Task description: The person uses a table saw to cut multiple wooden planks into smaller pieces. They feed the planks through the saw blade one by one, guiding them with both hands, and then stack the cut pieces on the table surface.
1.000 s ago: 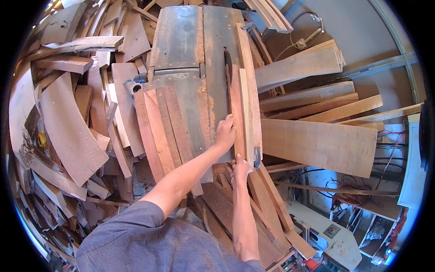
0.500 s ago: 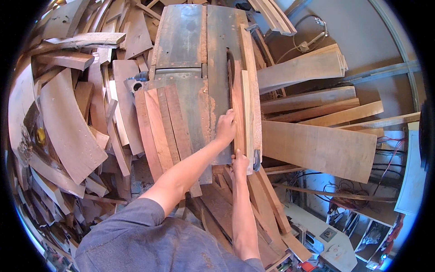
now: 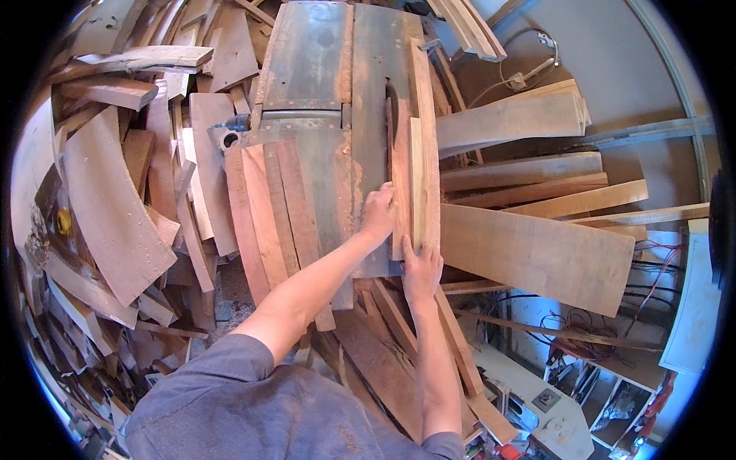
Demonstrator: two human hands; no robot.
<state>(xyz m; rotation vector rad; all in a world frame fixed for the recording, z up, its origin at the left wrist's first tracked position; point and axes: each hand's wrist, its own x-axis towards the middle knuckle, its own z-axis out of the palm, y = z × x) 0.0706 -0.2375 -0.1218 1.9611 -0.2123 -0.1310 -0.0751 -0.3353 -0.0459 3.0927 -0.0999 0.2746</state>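
Both hands have crept a little toward 12 o'clock since the earlier frames, and the narrow reddish board (image 3: 400, 172) under them has slid further up the saw table (image 3: 310, 69). At 9 o'clock a heap of offcuts (image 3: 107, 207) fills the floor, among them broad curved pieces. Just inside it, reddish planks (image 3: 268, 211) lie fanned across the near left of the grey metal table. At the middle, the left hand (image 3: 379, 215) lies flat with fingers spread, palm pressed on the board's left edge and the table beside it, clasping nothing. Touching the board on its right, a paler strip (image 3: 418, 180) stands on edge against the long wooden fence (image 3: 429, 138). Directly toward 6 o'clock from the board, the right hand (image 3: 420, 270) pushes with straightened fingers on the near ends of board and strip, open and pressing rather than closed around them. From 2 to 4 o'clock, long light planks (image 3: 537, 257) are stacked well apart from the hands.
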